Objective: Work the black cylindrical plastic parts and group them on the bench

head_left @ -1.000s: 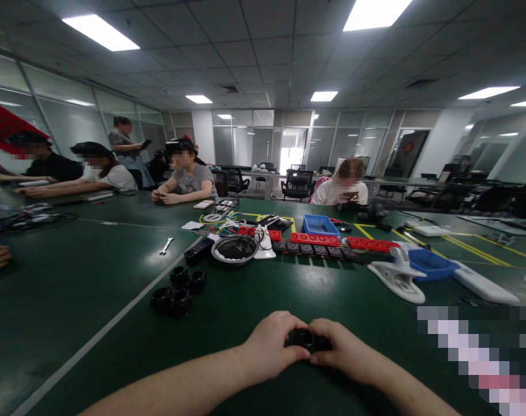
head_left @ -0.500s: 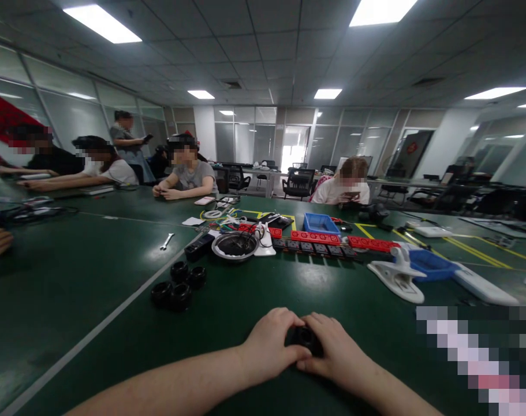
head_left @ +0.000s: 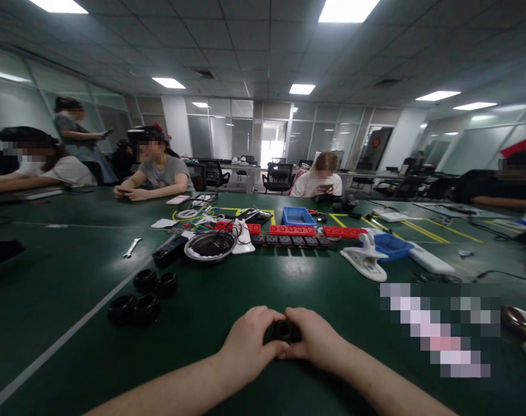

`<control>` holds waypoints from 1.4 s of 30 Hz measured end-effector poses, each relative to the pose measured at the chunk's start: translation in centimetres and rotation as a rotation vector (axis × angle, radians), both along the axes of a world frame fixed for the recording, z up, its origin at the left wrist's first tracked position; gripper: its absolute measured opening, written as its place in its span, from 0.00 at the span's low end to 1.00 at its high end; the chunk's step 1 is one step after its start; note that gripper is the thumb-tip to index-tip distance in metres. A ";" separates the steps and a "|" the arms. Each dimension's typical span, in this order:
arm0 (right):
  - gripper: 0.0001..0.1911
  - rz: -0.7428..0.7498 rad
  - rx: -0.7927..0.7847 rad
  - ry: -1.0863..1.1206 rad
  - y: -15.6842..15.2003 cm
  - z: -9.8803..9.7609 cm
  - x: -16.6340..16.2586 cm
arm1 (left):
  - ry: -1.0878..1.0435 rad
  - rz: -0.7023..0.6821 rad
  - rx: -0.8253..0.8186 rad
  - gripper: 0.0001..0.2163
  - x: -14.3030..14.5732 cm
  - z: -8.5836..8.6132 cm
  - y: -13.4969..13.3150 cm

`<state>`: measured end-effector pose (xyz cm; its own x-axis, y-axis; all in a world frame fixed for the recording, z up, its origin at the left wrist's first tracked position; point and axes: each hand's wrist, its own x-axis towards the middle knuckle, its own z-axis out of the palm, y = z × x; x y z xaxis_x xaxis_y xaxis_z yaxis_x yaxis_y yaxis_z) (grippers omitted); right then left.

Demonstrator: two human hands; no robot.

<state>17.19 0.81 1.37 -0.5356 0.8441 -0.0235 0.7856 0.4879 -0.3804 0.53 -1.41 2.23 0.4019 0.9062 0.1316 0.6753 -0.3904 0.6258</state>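
Both of my hands meet low in the middle of the view, just above the green table (head_left: pixel 63 289). My left hand (head_left: pixel 247 341) and my right hand (head_left: pixel 317 341) are each closed round a small black ring-shaped part (head_left: pixel 282 331), which shows between the fingertips with its hole facing up. Most of the part is hidden by my fingers. To the left on the table lies a cluster of several similar black ring parts (head_left: pixel 144 293), well apart from my hands.
Behind my hands stand a round metal bowl (head_left: pixel 209 246), red and black power strips (head_left: pixel 297 231), blue bins (head_left: pixel 298 215), a white clamp (head_left: pixel 364 261) and a spanner (head_left: pixel 131 247). Several people sit along the far side of the table. A white line crosses the table diagonally on the left.
The camera has swung to the right, so everything on the table has shifted left. My hands have stayed together on the black ring part, with the fingers closing more tightly round it.
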 end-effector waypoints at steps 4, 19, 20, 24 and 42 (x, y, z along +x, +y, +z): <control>0.20 -0.111 0.194 -0.143 -0.8 -0.2 -1.0 | 0.022 0.026 0.011 0.10 0.1 -0.2 0.2; 0.15 0.181 -0.100 0.162 1.2 0.0 1.9 | 0.103 -0.144 -0.073 0.13 -0.6 0.9 0.7; 0.17 0.145 -0.087 0.143 1.0 -0.1 1.6 | 0.100 -0.133 -0.068 0.12 -0.5 0.8 0.6; 0.22 -0.030 0.090 -0.031 -0.4 -0.4 0.1 | 0.097 -0.036 -0.028 0.10 -0.3 0.6 0.6; 0.14 0.216 -0.162 0.175 1.2 0.7 1.9 | 0.033 -0.209 -0.031 0.15 -0.8 1.2 1.2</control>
